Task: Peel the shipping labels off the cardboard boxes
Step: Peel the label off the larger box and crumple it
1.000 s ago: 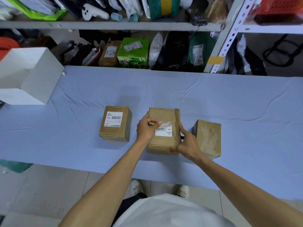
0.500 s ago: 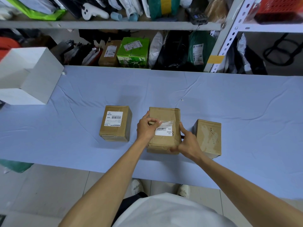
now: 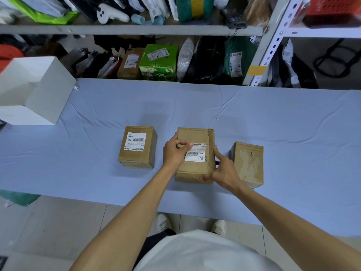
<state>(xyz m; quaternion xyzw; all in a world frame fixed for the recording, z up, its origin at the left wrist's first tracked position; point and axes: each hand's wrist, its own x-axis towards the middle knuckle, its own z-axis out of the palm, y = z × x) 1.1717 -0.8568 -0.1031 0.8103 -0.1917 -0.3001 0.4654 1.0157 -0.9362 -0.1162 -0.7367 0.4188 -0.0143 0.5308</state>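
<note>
While the label (image 3: 196,155) on the middle box (image 3: 195,155) is only part lifted, its upper-left corner is pinched between thumb and forefinger of the left hand (image 3: 173,153); the lower part with the barcode looks flat and stuck. This box sits just below centre of the frame on the blue cloth (image 3: 214,106).

Right hand (image 3: 222,170) grasps the box at its right and near-right edge, fingers wrapped round the corner, thumb along the side. It is bracing, not peeling.

Step in hand, by my reading: the peel itself, early part, one corner up.

Next move calls for a slow pull of the pinched corner low across the box top toward the lower right, with the right hand holding the box down. A fast pull could tear the paper or strip the cardboard face.

Left of centre, the left box (image 3: 137,147) carries a whole label (image 3: 136,141), untouched. Right of centre, the right box (image 3: 247,164) shows pale scuffed patches and no label, so likely done. Boxes stand near one another, not touching.

White open box (image 3: 45,94) at the upper left; shelves (image 3: 136,30) of parcels across the top.
</note>
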